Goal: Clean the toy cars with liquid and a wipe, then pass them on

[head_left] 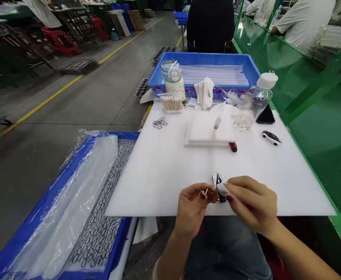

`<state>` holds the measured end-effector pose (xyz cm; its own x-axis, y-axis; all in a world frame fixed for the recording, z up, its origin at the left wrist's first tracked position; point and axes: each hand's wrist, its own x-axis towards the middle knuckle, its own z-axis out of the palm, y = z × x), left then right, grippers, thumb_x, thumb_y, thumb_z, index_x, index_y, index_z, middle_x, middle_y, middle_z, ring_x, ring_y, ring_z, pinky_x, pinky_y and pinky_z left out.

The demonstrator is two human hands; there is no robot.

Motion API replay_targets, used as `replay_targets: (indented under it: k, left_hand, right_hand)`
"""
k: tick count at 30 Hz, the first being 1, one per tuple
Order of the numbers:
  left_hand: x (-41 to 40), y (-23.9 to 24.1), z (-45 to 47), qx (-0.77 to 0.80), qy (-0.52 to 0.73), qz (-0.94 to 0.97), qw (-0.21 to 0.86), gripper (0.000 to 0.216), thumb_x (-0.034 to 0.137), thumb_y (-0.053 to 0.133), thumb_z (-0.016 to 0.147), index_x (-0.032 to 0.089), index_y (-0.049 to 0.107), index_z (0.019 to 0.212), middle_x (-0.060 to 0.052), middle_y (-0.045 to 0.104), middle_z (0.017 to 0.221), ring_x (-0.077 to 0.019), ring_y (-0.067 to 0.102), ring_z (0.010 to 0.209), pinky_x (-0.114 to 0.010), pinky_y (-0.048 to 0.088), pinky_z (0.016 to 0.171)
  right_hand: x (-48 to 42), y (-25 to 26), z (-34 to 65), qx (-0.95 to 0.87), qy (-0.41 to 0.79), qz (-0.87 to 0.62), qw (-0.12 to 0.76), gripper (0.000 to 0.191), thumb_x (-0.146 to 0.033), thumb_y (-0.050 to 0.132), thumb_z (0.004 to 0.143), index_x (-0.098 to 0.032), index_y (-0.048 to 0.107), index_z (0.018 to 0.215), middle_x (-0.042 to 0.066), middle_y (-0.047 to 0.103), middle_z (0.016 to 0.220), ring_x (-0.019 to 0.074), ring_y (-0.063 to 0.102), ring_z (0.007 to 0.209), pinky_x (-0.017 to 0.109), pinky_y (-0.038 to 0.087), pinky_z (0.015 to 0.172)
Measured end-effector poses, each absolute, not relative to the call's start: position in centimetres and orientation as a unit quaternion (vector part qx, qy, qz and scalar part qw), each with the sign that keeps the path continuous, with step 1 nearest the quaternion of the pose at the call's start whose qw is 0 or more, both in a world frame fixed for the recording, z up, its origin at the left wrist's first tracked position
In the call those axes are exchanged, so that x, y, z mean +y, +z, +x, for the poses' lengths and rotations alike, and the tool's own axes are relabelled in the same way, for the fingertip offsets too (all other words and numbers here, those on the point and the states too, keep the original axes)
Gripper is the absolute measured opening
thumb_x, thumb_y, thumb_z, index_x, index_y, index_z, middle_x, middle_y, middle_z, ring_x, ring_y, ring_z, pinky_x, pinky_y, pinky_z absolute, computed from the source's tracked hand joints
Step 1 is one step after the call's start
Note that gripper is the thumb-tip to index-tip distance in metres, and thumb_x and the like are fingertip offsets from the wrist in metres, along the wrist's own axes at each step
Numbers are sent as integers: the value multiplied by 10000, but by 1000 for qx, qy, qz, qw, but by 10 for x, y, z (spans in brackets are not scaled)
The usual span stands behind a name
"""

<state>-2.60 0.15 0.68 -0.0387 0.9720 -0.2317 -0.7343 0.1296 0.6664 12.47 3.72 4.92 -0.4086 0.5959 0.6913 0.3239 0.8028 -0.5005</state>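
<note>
lower centre, the left hand [192, 208] holds a piece [206, 191] too small to identify; a white wad [222, 189] partly hides a toy car [217, 179]. lower left, the edge crops a blue tray [126, 135].

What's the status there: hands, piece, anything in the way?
Left hand pinching small piece. Right hand holding white wad. Toy car close by, partly hidden by hands; no obstruction seen.

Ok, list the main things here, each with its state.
Left hand, closed on a small piece
Right hand, pinching a white wad
Clear bottle, capped
Tumbler, lid closed
White-and-black toy car, on its wheels
Back tray, holding white strips
Floor tray, partly covered by plastic
</note>
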Motion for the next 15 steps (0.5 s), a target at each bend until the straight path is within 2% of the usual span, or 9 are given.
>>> replay_targets:
  k: [4,9,12,15]
  left_hand:
    - [1,8,-23,332,656,161,659,225,343,919,597,209,790,723,-29,739,684,-93,674,630,-148,556,642]
    - [2,8,-24,319,658,162,662,244,324,941,543,203,785,688,-27,723,624,-91,649,545,-144,547,551]
    - [2,8,-24,318,660,167,660,229,318,939,548,208,781,673,-19,715,604,-91,644,529,-152,554,544]
    - [2,8,-24,318,663,174,655,202,322,924,587,212,780,677,-15,727,632,-68,644,548,-119,545,580]
  right_hand:
    - [35,47,115,-863,50,-242,440,175,-129,546,911,-117,672,1033,84,643,880,130,622,689,241,524,548]
    - [36,63,125,-901,-8,-234,364,146,-136,556,902,-130,645,1017,41,604,792,110,530,596,256,412,484]
    - [37,69,123,-897,-9,-242,370,141,-151,523,938,-125,642,1009,48,594,798,111,533,619,255,406,497]
    - [38,73,119,-915,21,-216,341,233,-174,437,980,-104,655,933,49,579,749,115,508,585,267,381,463]
